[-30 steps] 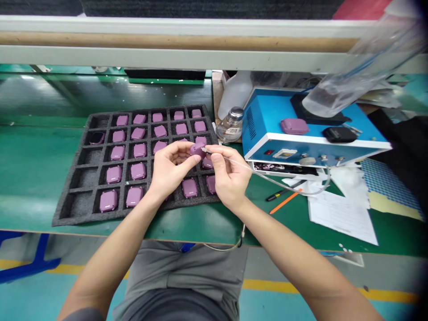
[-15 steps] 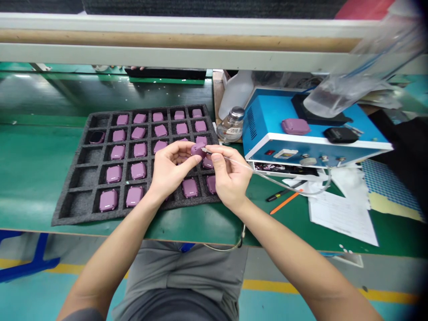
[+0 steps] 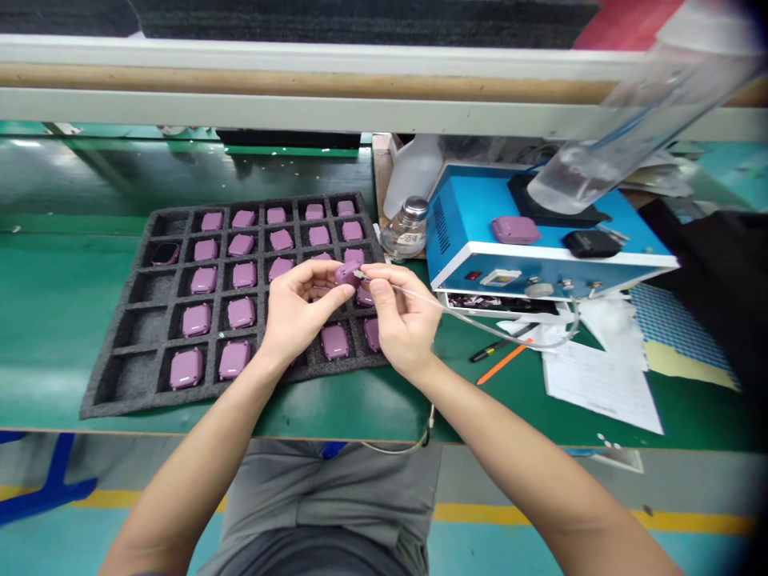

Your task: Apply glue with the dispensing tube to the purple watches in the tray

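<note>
My left hand (image 3: 298, 308) holds a small purple case (image 3: 346, 274) between thumb and fingers, above the right part of a black foam tray (image 3: 117, 374). My right hand (image 3: 403, 316) pinches a thin metal-tipped probe (image 3: 362, 275) whose tip touches the case. A pale hose (image 3: 480, 324) runs from the probe to the blue machine (image 3: 474, 216). The tray's cells hold several more purple cases (image 3: 186, 367); the left column of cells is mostly bare.
On the blue machine lie a purple case (image 3: 514, 230) and a black one (image 3: 593, 243). A small glass bottle (image 3: 406, 229) and a white jug (image 3: 413, 172) stand behind the tray. Papers (image 3: 600, 384), an orange pen (image 3: 501, 364) and a black pen lie at right.
The view has shifted slightly left and down. Both hands keep the same hold, with the probe still at the case.
</note>
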{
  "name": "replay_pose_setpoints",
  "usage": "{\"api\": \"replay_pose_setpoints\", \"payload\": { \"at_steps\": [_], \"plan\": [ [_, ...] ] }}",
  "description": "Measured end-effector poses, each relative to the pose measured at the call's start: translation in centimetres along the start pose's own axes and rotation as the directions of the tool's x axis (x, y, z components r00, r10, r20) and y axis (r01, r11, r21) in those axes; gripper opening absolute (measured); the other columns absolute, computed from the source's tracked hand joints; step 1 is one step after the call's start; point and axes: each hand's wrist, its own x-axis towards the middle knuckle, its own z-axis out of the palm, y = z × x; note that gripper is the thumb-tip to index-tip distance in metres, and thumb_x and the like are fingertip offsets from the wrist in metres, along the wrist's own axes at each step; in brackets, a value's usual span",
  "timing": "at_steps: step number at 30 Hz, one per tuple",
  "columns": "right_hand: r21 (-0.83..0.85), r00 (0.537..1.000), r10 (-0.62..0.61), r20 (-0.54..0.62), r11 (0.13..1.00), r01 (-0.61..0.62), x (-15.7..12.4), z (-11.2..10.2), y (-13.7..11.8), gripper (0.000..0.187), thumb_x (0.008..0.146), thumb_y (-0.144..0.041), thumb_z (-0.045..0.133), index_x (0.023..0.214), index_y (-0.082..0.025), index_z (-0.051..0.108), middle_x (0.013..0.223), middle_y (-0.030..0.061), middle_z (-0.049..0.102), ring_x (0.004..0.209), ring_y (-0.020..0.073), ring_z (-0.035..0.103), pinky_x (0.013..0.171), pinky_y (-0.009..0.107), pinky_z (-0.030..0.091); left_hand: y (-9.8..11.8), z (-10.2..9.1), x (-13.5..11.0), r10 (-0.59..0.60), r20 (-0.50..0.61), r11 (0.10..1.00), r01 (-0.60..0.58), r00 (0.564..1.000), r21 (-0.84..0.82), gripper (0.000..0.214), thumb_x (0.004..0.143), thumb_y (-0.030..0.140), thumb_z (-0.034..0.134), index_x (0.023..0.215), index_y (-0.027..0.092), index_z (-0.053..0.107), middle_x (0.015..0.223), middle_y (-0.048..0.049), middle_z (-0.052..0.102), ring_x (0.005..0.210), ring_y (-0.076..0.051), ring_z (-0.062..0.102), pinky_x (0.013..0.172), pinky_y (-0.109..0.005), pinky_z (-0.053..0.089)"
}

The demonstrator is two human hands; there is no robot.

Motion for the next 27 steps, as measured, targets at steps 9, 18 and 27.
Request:
{"api": "replay_pose_setpoints", "payload": {
  "at_steps": [9, 18, 27],
  "plan": [
    [0.041, 1.000, -0.007, 0.007, 0.999, 0.007, 0.20, 0.23, 0.35, 0.014, 0.102, -0.030, 0.062, 0.104, -0.023, 0.074, 0.107, 0.0065, 0.076, 0.103, 0.0192, 0.073, 0.092, 0.035, 0.062, 0.05, -0.03, 0.27, 0.017, -0.018, 1.000, -0.017, 1.000, 0.026, 0.034, 0.071, 0.032, 0.091, 0.099, 0.016, 0.079, 0.093, -0.0065, 0.077, 0.082, -0.016, 0.070, 0.078, -0.027, 0.058],
    [0.084, 1.000, -0.020, 0.016, 0.996, 0.019, 0.29, 0.17, 0.33, 0.012, 0.102, -0.023, 0.063, 0.107, -0.023, 0.074, 0.108, 0.0062, 0.075, 0.104, 0.0177, 0.071, 0.094, 0.034, 0.059, 0.06, -0.18, 0.35, 0.015, -0.034, 0.999, -0.014, 0.999, 0.033, 0.036, 0.070, 0.030, 0.092, 0.100, 0.015, 0.079, 0.092, -0.0059, 0.077, 0.080, -0.015, 0.070, 0.076, -0.025, 0.058],
    [0.057, 1.000, -0.011, 0.015, 0.998, 0.010, 0.32, 0.21, 0.18, 0.013, 0.102, -0.026, 0.062, 0.105, -0.023, 0.074, 0.107, 0.0062, 0.076, 0.103, 0.0186, 0.072, 0.092, 0.035, 0.061, -0.02, -0.06, 0.36, 0.021, -0.031, 1.000, -0.021, 0.999, 0.014, 0.034, 0.070, 0.027, 0.092, 0.098, 0.016, 0.080, 0.090, -0.0046, 0.077, 0.078, -0.013, 0.070, 0.075, -0.022, 0.058]
  ]
}}
